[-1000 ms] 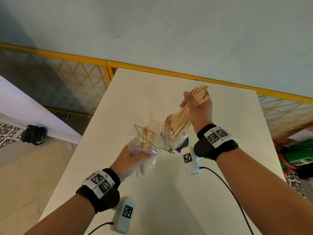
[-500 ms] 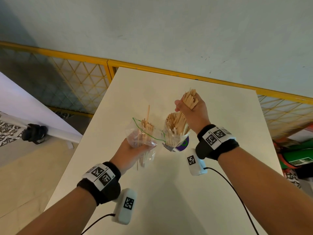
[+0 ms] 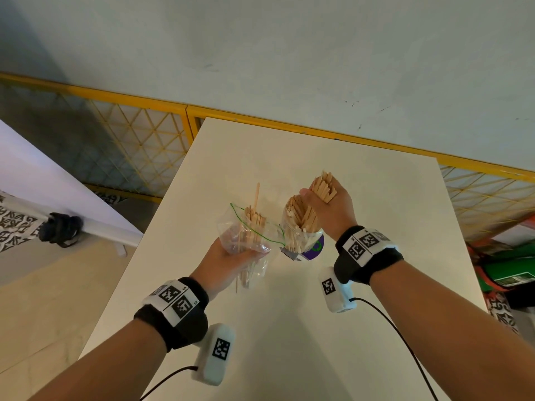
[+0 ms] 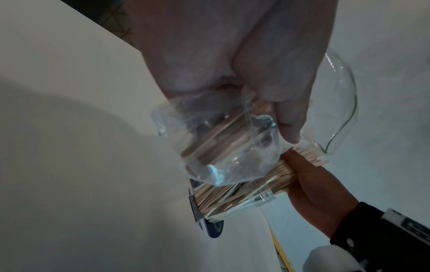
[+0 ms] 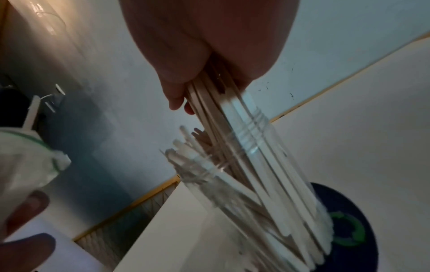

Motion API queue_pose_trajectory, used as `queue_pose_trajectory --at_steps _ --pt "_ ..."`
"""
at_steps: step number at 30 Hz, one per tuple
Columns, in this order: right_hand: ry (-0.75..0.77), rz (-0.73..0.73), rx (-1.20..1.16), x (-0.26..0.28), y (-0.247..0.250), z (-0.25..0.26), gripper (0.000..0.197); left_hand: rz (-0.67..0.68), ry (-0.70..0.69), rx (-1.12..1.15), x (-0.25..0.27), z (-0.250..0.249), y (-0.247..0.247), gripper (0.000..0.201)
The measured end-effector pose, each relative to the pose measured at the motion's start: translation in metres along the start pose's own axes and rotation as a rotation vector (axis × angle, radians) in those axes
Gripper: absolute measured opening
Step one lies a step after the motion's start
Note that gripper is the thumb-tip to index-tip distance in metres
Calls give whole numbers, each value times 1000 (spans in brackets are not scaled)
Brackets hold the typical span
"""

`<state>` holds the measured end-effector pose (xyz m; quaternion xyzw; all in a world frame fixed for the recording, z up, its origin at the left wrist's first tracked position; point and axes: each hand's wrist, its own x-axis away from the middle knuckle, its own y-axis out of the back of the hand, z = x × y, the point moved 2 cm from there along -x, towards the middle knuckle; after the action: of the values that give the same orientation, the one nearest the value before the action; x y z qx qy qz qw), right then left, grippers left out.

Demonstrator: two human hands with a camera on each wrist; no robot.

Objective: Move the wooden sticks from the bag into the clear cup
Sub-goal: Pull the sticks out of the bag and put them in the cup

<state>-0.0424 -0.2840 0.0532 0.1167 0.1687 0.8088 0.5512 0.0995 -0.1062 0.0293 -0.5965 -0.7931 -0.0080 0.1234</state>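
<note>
My left hand [image 3: 223, 260] grips a clear zip bag [image 3: 246, 235] with a green seal line, held upright above the white table [image 3: 376, 212]; several wooden sticks [image 3: 254, 218] still stand in it, one poking high. Just to its right stands the clear cup [image 3: 301, 238] on a dark blue disc [image 3: 314, 250], crowded with sticks. My right hand [image 3: 330, 206] grips a bundle of sticks [image 3: 322, 186] whose lower ends reach down into the cup. In the left wrist view the bag [image 4: 223, 145] hangs in front of the cup [image 4: 237, 200]. The right wrist view shows the bundle [image 5: 232, 114] entering the cup [image 5: 256, 184].
A yellow mesh fence [image 3: 139, 134] runs behind the table, against a pale wall. A second white table [image 3: 43, 180] stands at the left with a dark object [image 3: 59, 230] at its edge. Green and red items [image 3: 509, 273] lie on the floor at the right.
My right hand has lowered the bundle of sticks deeper into the cup and tipped it more upright. The left hand and the bag have held almost still.
</note>
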Motion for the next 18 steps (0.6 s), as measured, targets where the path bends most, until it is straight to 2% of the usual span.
queue_pose_trajectory --at_steps 5,11,13,16,18 --pt "-8 45 6 -3 -4 6 20 19 -3 10 2 2 0 32" --pt "60 -74 193 6 6 -3 25 0 -15 24 -1 2 -1 31" --pt "42 -35 289 6 6 -3 26 -10 -20 21 -1 2 1 33" --pt "-64 120 376 3 3 -4 33 -8 -24 7 -2 2 1 24" --pt "-77 162 392 3 2 -2 29 -8 -29 -14 -3 0 1 21"
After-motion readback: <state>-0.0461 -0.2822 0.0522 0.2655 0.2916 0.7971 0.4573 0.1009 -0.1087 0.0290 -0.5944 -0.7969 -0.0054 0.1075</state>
